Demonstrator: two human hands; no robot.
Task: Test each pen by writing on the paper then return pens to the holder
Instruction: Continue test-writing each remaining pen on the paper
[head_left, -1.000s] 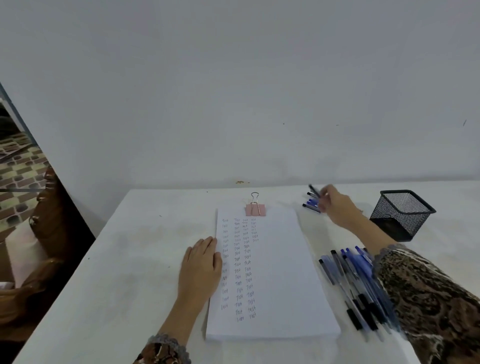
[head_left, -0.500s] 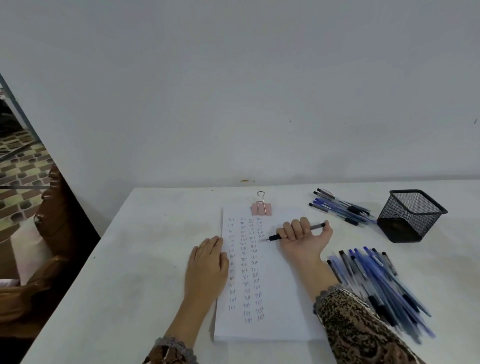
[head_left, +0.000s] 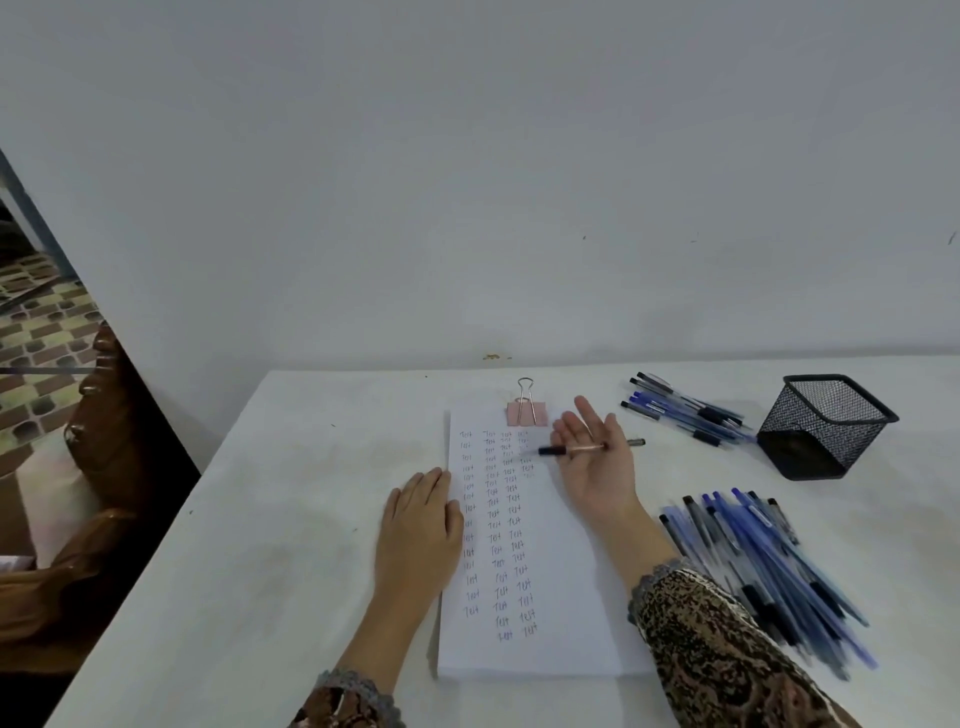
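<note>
A white paper stack (head_left: 561, 561) with columns of small written words lies in the middle of the table. My left hand (head_left: 418, 519) rests flat on its left edge. Above the paper's upper right part, my right hand (head_left: 597, 462) is turned palm up with its fingers spread. A black-tipped pen (head_left: 550, 450) lies across those fingers, tip pointing left over the paper. The black mesh pen holder (head_left: 826, 426) stands at the right and looks empty. A small group of pens (head_left: 685, 408) lies behind my right hand, and a large pile of blue and black pens (head_left: 753, 561) lies near my right forearm.
A pink binder clip (head_left: 525, 410) holds the top of the paper. The white table (head_left: 291, 493) meets a white wall behind it, and its left edge drops off beside a brown wooden chair (head_left: 98, 415).
My right hand took one pen from the far group and brought it over the paper in a fist. Now the fist has unfolded palm up with the pen across the fingers. Left hand unmoved.
</note>
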